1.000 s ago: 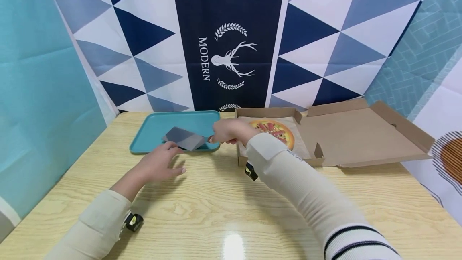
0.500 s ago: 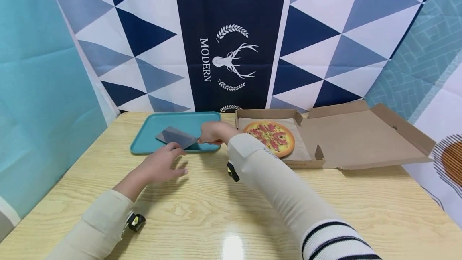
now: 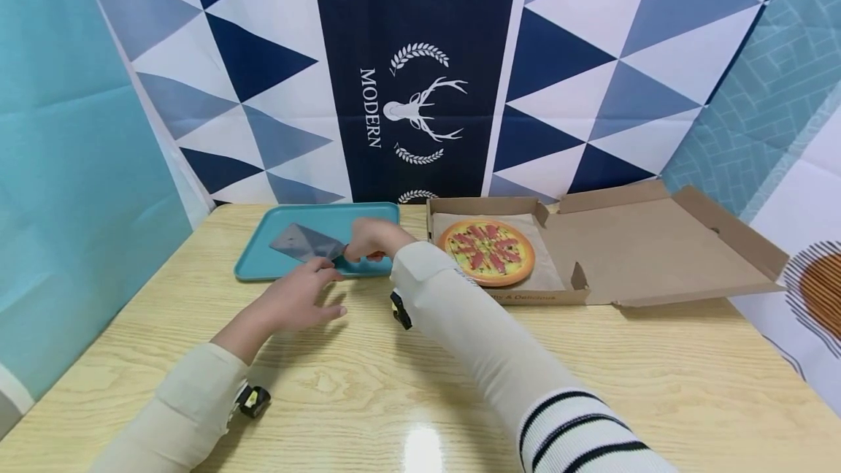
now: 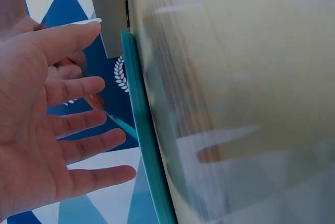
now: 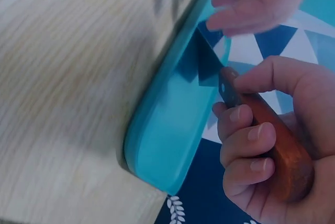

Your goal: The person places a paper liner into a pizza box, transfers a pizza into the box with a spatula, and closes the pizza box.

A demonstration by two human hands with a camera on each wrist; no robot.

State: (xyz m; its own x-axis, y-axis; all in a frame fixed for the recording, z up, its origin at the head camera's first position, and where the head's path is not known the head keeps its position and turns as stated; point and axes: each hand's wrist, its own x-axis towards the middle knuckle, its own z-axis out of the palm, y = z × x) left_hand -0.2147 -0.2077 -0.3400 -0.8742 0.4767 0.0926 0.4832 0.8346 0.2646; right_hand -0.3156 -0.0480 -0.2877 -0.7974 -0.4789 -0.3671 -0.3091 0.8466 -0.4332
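Observation:
My right hand (image 3: 371, 238) holds a spatula with a broad, flat metal blade (image 3: 305, 241) over the teal tray (image 3: 369, 212). Its fingers wrap the brown wooden handle (image 5: 285, 153), with the index finger stretched along toward the blade. Pointing left, the blade lies above the tray's left half, and nothing rests on it. Nearer the person, my left hand (image 3: 297, 299) hovers by the tray's front edge, fingers extended and thumb apart, palm bare in the left wrist view. Its fingertips overlap the tray rim in the head view.
To the right of the tray stands an open cardboard pizza box (image 3: 535, 298), with a whole pizza (image 3: 488, 252) on paper inside. The box lid (image 3: 657, 247) lies folded out to the right. A patterned cloth (image 3: 420, 93) hangs behind the wooden table (image 3: 368, 400).
My right hand has carried the spatula leftward from the tray's right edge to further over the tray, so the whole pizza now shows. The left hand has barely shifted.

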